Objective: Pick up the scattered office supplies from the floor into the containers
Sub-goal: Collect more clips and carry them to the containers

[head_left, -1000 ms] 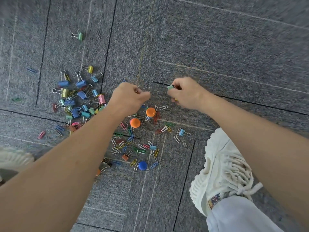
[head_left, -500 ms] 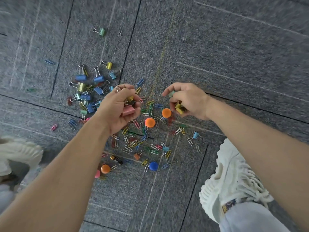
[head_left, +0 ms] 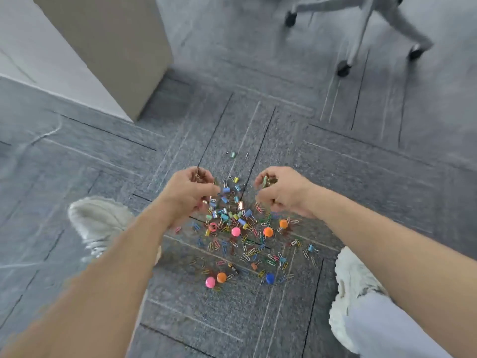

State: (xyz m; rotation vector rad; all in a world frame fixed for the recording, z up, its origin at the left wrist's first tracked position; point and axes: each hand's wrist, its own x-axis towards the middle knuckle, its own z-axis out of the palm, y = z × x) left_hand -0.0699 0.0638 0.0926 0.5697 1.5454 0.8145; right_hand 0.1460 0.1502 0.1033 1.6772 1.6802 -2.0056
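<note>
Coloured binder clips (head_left: 227,215), paper clips (head_left: 247,251) and round magnets, such as an orange one (head_left: 268,231) and a blue one (head_left: 269,278), lie scattered on the grey carpet. My left hand (head_left: 189,193) is raised above the pile's left side, its fingers curled round a bunch of clips. My right hand (head_left: 280,188) is raised above the pile's right side and grips a greenish and a yellow binder clip. No container is in view.
My two white shoes stand beside the pile, one at the left (head_left: 100,223) and one at the right (head_left: 356,288). A beige cabinet (head_left: 108,47) stands at the back left. An office chair's wheeled base (head_left: 361,29) is at the back right.
Both hands have risen from the floor with clips in them. The view has pulled back and tilted up, so the cabinet and the chair base have come into sight.
</note>
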